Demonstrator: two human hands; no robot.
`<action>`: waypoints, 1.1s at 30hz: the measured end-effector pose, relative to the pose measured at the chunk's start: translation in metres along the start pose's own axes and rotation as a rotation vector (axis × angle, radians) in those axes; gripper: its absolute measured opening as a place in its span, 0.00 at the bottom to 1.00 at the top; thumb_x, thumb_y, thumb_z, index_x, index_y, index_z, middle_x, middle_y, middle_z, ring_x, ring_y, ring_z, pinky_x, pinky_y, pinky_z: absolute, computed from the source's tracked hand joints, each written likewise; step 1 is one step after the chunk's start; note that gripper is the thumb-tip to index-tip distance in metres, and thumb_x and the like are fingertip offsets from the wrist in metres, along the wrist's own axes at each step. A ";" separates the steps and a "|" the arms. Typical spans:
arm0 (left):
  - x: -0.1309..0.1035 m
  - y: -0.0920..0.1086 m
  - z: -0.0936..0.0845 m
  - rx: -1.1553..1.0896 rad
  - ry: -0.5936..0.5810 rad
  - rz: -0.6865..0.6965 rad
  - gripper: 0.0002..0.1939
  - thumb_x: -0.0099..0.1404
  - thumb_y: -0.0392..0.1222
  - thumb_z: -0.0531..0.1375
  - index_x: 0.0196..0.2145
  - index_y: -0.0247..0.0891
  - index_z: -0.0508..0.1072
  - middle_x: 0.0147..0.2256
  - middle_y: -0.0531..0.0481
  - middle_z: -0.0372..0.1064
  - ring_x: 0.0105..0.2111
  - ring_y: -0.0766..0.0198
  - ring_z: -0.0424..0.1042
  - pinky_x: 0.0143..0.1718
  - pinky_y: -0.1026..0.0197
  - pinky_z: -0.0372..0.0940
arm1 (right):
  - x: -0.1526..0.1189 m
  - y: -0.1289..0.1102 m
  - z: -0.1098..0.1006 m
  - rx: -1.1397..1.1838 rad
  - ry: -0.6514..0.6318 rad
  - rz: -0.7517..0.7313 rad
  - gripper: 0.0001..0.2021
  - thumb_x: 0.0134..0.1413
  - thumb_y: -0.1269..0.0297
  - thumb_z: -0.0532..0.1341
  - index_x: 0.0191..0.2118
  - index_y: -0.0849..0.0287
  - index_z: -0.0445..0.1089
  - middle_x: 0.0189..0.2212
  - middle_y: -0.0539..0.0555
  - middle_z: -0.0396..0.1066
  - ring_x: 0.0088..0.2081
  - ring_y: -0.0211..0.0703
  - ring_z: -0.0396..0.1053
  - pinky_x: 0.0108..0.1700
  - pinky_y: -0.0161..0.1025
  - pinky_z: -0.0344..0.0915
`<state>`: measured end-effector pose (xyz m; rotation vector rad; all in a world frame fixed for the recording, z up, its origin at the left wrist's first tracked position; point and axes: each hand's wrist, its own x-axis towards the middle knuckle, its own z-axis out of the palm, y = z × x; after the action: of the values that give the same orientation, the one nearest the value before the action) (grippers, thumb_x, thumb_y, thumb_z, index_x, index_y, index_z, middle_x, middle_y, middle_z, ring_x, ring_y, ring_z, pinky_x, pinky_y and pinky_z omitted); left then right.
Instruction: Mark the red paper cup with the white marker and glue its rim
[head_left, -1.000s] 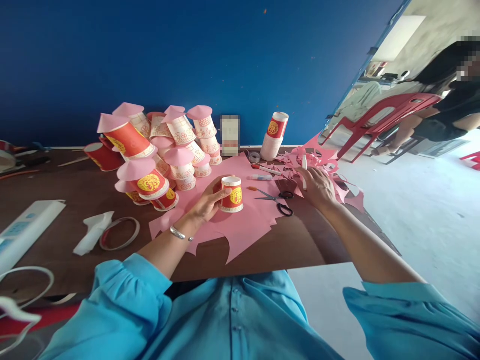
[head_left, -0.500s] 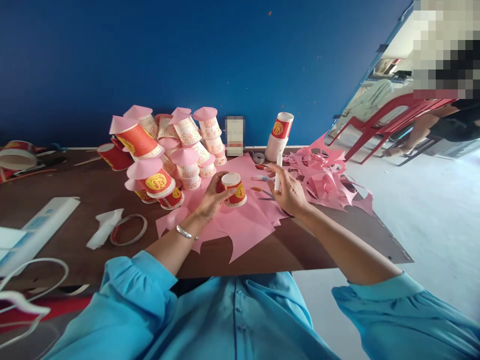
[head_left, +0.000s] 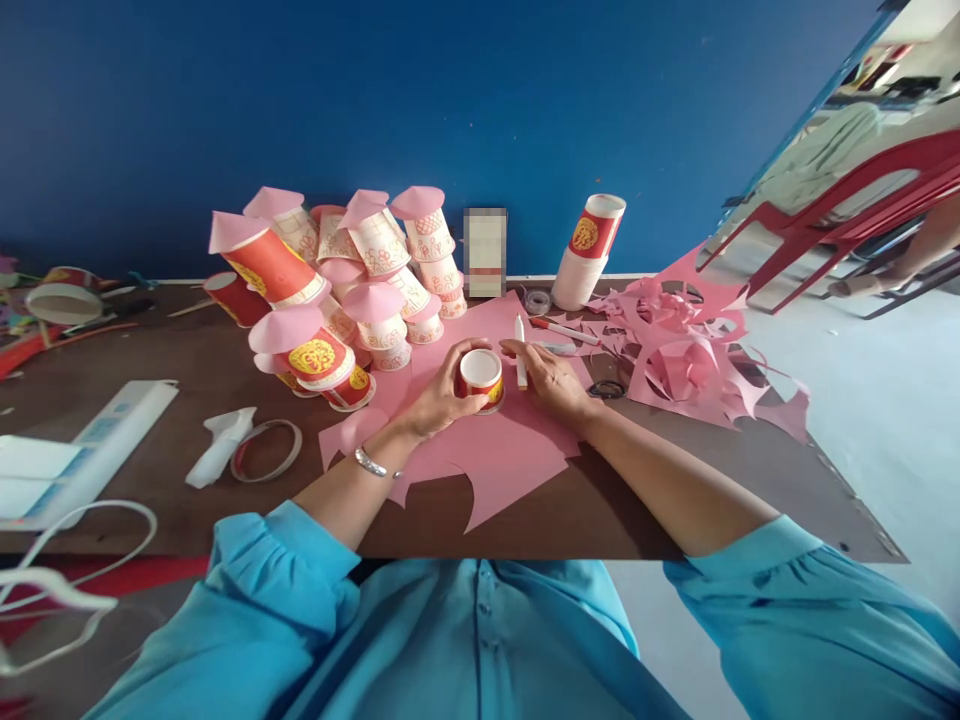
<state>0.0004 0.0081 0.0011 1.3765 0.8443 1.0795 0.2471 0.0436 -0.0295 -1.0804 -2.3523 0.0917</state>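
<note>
My left hand (head_left: 448,390) is wrapped round the side of a small red paper cup (head_left: 481,374) with a gold pattern and a white inside. Just right of the cup, my right hand (head_left: 553,380) holds a white glue-stick-like tube (head_left: 520,350) upright between thumb and fingers. Both hands are over pink paper (head_left: 502,470) with cut, curved edges. Behind the right hand lie a red-and-white pen (head_left: 566,331) and a roll of clear tape (head_left: 537,301). The dark handles of scissors (head_left: 606,389) show beside the right wrist.
Stacked cups with pink cone tops (head_left: 375,240) stand at the back left. A red and white cup stack (head_left: 589,252) leans near the blue wall. Pink scraps (head_left: 686,350) heap at the right. A tape ring (head_left: 268,451) and power strip (head_left: 112,440) lie left. A person's leg shows at far right.
My right hand has come left and closer to the cup, still with the white tube. The cup's opening now tips more toward me. The view has shifted left.
</note>
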 end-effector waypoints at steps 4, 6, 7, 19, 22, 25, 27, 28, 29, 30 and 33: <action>0.000 -0.002 -0.002 0.059 0.034 -0.050 0.36 0.54 0.41 0.79 0.60 0.45 0.77 0.59 0.44 0.78 0.63 0.42 0.75 0.67 0.45 0.68 | -0.004 0.001 0.002 -0.020 -0.057 -0.049 0.30 0.71 0.77 0.55 0.74 0.55 0.67 0.55 0.63 0.83 0.56 0.57 0.80 0.55 0.48 0.77; 0.000 -0.004 -0.003 0.024 0.049 -0.075 0.36 0.55 0.44 0.79 0.60 0.45 0.77 0.57 0.45 0.79 0.63 0.42 0.75 0.66 0.45 0.69 | -0.005 0.000 0.003 -0.025 -0.067 -0.083 0.29 0.71 0.76 0.55 0.74 0.56 0.67 0.54 0.64 0.83 0.55 0.58 0.80 0.56 0.49 0.76; 0.000 -0.006 -0.004 -0.001 0.054 -0.078 0.36 0.55 0.45 0.80 0.60 0.46 0.77 0.58 0.45 0.79 0.63 0.42 0.75 0.66 0.45 0.69 | -0.006 0.000 0.004 -0.025 -0.070 -0.097 0.29 0.71 0.76 0.56 0.74 0.56 0.66 0.54 0.64 0.83 0.55 0.58 0.80 0.57 0.50 0.76; 0.004 -0.011 -0.004 -0.083 0.097 -0.046 0.27 0.61 0.48 0.78 0.56 0.44 0.79 0.55 0.46 0.80 0.58 0.48 0.76 0.65 0.46 0.70 | 0.008 0.012 0.008 -0.136 -0.097 -0.200 0.22 0.78 0.74 0.50 0.68 0.61 0.71 0.48 0.63 0.83 0.49 0.55 0.78 0.50 0.48 0.73; 0.005 -0.014 -0.008 -0.023 0.094 -0.019 0.28 0.62 0.51 0.78 0.57 0.45 0.78 0.55 0.46 0.80 0.57 0.48 0.77 0.65 0.43 0.71 | 0.007 0.017 0.009 -0.198 -0.001 -0.200 0.20 0.76 0.76 0.52 0.64 0.61 0.73 0.43 0.60 0.82 0.44 0.52 0.75 0.41 0.43 0.65; 0.008 -0.020 -0.013 -0.004 0.148 0.010 0.31 0.62 0.54 0.78 0.59 0.45 0.75 0.52 0.48 0.80 0.54 0.48 0.78 0.63 0.41 0.74 | 0.003 0.020 0.008 -0.227 0.058 -0.181 0.19 0.75 0.77 0.53 0.61 0.59 0.74 0.41 0.57 0.80 0.41 0.49 0.72 0.38 0.42 0.57; 0.009 -0.023 -0.016 0.038 0.191 0.011 0.33 0.62 0.56 0.79 0.59 0.45 0.74 0.52 0.48 0.79 0.53 0.48 0.78 0.61 0.41 0.76 | 0.001 0.020 0.005 -0.246 0.042 -0.176 0.19 0.74 0.77 0.54 0.60 0.57 0.75 0.40 0.57 0.80 0.41 0.49 0.72 0.37 0.43 0.55; 0.009 -0.024 -0.016 0.071 0.201 0.015 0.34 0.62 0.57 0.79 0.59 0.45 0.74 0.53 0.47 0.80 0.54 0.48 0.78 0.61 0.41 0.76 | 0.000 0.019 0.004 -0.260 0.023 -0.175 0.18 0.74 0.77 0.55 0.59 0.57 0.76 0.40 0.57 0.80 0.42 0.50 0.71 0.37 0.43 0.54; 0.009 -0.023 -0.017 0.108 0.203 0.027 0.35 0.61 0.58 0.80 0.59 0.45 0.75 0.54 0.46 0.80 0.55 0.48 0.79 0.61 0.41 0.77 | -0.001 0.019 0.002 -0.276 0.002 -0.175 0.18 0.73 0.77 0.55 0.59 0.57 0.76 0.40 0.57 0.80 0.43 0.50 0.71 0.37 0.43 0.54; 0.008 -0.022 -0.017 0.148 0.194 0.047 0.35 0.61 0.59 0.80 0.59 0.45 0.75 0.55 0.45 0.80 0.56 0.47 0.79 0.61 0.41 0.77 | -0.001 0.019 0.000 -0.294 -0.018 -0.175 0.18 0.73 0.77 0.55 0.59 0.57 0.77 0.41 0.58 0.80 0.43 0.51 0.72 0.38 0.44 0.54; 0.007 -0.017 -0.016 0.236 0.146 0.116 0.35 0.63 0.59 0.79 0.61 0.45 0.75 0.58 0.43 0.81 0.58 0.47 0.80 0.63 0.42 0.77 | 0.000 0.020 -0.003 -0.337 -0.046 -0.158 0.18 0.75 0.76 0.56 0.59 0.56 0.78 0.42 0.59 0.81 0.45 0.52 0.72 0.37 0.45 0.53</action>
<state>-0.0102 0.0217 -0.0159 1.5723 1.0346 1.2110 0.2623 0.0568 -0.0328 -1.0453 -2.5450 -0.3533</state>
